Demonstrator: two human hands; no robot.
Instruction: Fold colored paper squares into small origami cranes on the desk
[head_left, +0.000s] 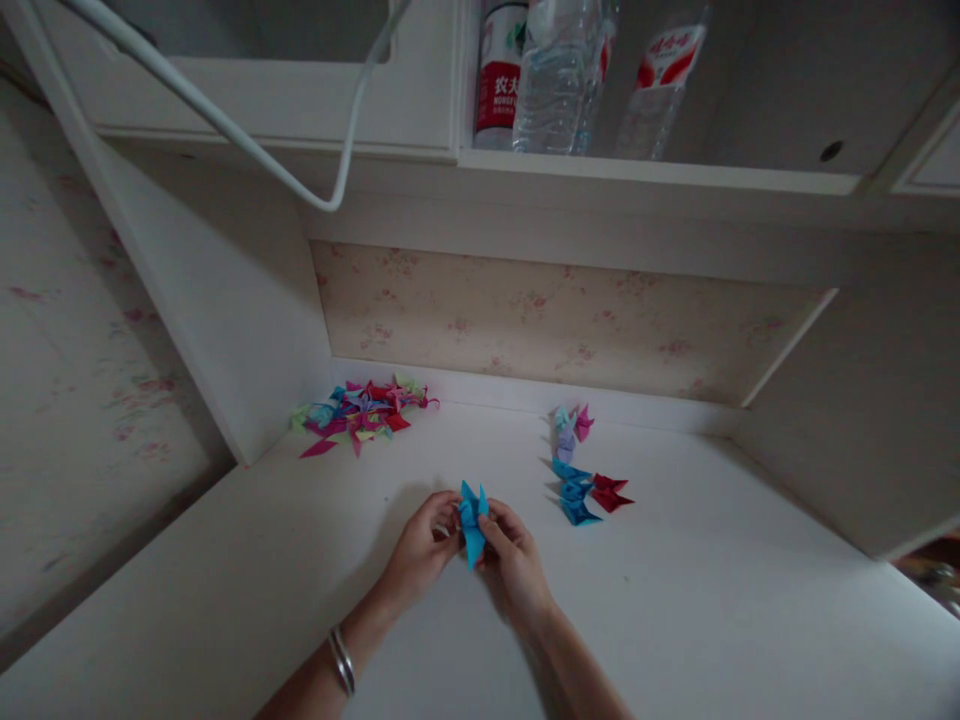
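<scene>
Between my two hands, above the white desktop, is a blue origami crane [472,522] with pointed tips facing up and down. My left hand [424,540] pinches its left edge with thumb and fingers. On the other side, my right hand [516,555] grips it, the thumb pressed on its front. To the right lie several folded paper cranes: blue ones [576,495], a red one [609,492], a lilac one [566,443] and a magenta one [583,422]. A mixed heap of colourful folded paper pieces [367,408] lies at the back left.
The white desktop [697,590] is bounded by a left side panel [225,300] and a papered back wall [525,310]. Overhead, a shelf holds plastic bottles [555,80] and a red-and-white can-like container [499,80]. A white bent tube [247,140] hangs at upper left.
</scene>
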